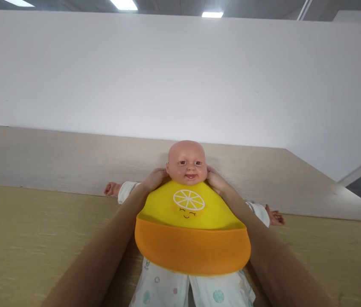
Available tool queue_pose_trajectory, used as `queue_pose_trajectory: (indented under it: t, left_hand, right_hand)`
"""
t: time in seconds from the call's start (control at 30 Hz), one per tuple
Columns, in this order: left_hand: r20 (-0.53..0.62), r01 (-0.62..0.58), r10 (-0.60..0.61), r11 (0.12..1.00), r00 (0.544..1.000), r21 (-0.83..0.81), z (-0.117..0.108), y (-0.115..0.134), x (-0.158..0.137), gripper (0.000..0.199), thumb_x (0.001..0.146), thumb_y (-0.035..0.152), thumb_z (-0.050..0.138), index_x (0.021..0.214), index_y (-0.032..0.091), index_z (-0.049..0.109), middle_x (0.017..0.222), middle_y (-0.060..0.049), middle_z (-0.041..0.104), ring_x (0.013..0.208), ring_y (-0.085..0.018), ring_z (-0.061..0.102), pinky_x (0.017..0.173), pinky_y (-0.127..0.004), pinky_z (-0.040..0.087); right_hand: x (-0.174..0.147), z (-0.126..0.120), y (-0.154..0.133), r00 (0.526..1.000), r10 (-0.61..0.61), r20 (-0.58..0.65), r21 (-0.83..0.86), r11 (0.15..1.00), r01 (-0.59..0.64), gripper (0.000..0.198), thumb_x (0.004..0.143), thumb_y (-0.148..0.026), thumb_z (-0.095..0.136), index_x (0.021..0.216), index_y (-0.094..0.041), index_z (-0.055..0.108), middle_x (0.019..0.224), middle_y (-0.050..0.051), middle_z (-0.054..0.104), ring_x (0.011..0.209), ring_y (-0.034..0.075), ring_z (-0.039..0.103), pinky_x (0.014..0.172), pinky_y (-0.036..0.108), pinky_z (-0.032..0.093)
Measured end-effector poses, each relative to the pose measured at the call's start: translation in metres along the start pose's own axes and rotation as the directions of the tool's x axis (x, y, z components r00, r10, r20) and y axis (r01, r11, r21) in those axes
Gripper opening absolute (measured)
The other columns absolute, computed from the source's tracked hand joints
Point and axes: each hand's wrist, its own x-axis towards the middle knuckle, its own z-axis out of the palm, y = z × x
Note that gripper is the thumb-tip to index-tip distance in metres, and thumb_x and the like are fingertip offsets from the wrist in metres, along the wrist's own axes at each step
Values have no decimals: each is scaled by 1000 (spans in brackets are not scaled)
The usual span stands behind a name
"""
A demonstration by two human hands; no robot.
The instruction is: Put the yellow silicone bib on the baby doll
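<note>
A baby doll (187, 155) lies on its back in the middle of the head view, arms spread to both sides. Over its chest is a yellow bib (164, 202) with a lemon-slice print and an orange catch pocket (193, 249). My left hand (155, 177) reaches behind the doll's neck from the left. From the other side, my right hand (215, 179) reaches behind the neck too. The doll's head and the bib's upper edge hide the fingers of both hands, so what they grip there is out of sight.
The doll rests on a wood-grain table (39, 230) with a paler strip (55, 157) along its back. A white partition (180, 76) rises behind it. The doll's sleeved arms stick out past my forearms, and its patterned white trousers (164, 285) lie toward me.
</note>
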Motion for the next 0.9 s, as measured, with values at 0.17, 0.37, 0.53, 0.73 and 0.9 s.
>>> queue_pose_trajectory:
  t: [0.17,0.37,0.53,0.73,0.9]
  left_hand:
    - [65,24,-26,999,998,32,-1,0,-2,9,64,13,59,64,16,68,65,-6,71,75,-26,67,73,-34,51]
    - [117,53,-49,998,992,-33,-1,-3,-4,14,59,10,61,70,13,68,58,-6,68,63,-24,66,67,-36,52]
    - [160,43,-29,996,987,-83,-4,-5,-3,23,52,5,63,74,9,68,67,-9,71,67,-26,67,68,-36,52]
    - [213,19,16,987,977,-160,-7,-7,-2,34,49,7,70,83,8,69,76,-12,72,72,-27,68,75,-40,52]
    - [186,-8,44,982,982,-188,-9,-10,1,48,46,5,71,93,12,66,82,-10,72,77,-29,68,78,-43,51]
  right_hand:
    - [-1,1,-1,1000,-4,30,7,1000,4,33,54,-15,68,87,-19,67,84,4,73,82,22,67,81,36,52]
    - [-1,0,0,1000,8,29,14,1000,-8,34,54,-14,67,88,-19,66,83,4,73,78,23,68,78,38,53]
    - [-1,0,1,999,16,47,36,999,-18,29,54,-15,70,83,-19,67,83,5,73,78,24,67,74,38,55]
    - [-1,1,0,999,38,28,13,999,-39,29,53,-14,71,82,-19,69,80,5,73,78,26,68,77,42,55]
    - [1,2,0,1000,14,24,27,1000,-15,39,55,-15,74,93,-22,68,91,4,73,90,26,67,86,42,53]
